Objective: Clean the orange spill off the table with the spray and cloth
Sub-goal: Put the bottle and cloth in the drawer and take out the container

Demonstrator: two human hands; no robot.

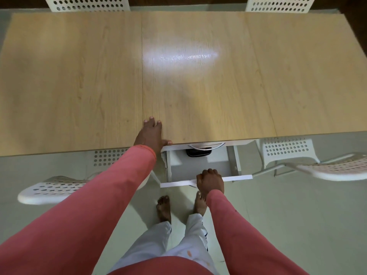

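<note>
So starting on the left, there's a white perforated chair (53, 190) tucked half under the table (79, 86), which is a light wood-look top with seams running front to back. The left hand (152, 133) reaches out on a long pink sleeve (89, 205), arm stretched forward and slightly up to the right, palm down flat on the near edge of the tabletop. Fingers are straight and lightly spread, thumb lying along the table's front lip, not gripping anything, just resting there.

Right next to it, under the tabletop, a white drawer (200, 165) is pulled out. Inside near the back I can see a dark object (198, 152) and a curved metal piece above it, can't tell what either one is.

The right hand (210, 181) comes in from below with the wrist bent, fingers curled over the top of the drawer's front panel, holding it.

Farther right, another white perforated chair (297, 157).

The tabletop itself shows only a bright glare patch (180, 56) mid-table; I can't make out any orange on it, and the spray and cloth aren't identifiable.
</note>
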